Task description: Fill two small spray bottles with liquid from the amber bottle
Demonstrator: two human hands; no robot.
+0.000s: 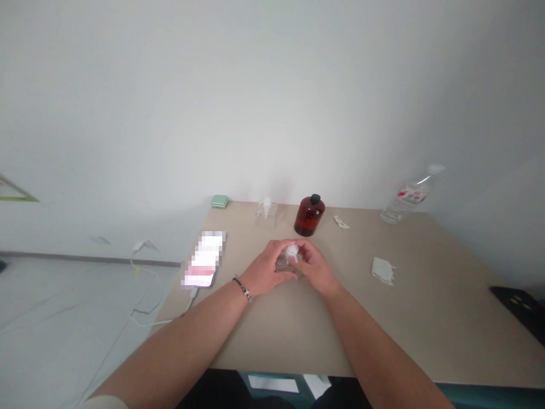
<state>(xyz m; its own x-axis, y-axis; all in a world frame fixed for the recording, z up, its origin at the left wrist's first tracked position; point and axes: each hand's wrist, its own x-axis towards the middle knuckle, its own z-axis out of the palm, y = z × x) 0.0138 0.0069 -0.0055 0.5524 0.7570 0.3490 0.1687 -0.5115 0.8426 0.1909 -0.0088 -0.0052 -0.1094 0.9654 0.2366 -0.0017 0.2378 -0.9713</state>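
Over the middle of the table, a small clear bottle (283, 263) with a white pump top (292, 251) is between my two hands. My left hand (269, 267) is closed around the bottle's left side, thumb toward me. From the right, my right hand (315, 266) grips the bottle near its pump top, with its fingers partly hiding it. Just behind my hands stands a dark red-brown bottle (309, 216) with a black cap. To its left is a second clear bottle (266, 212) with a white pump top.
A phone (205, 258) lies on the left with a white cable (191, 300) plugged in. Behind it is a small green case (219, 201). Crumpled tissue (341, 222), a folded white tissue (383, 270) and a large water bottle (409, 196) are on the right. A black object (520, 309) sits at the table's right edge.
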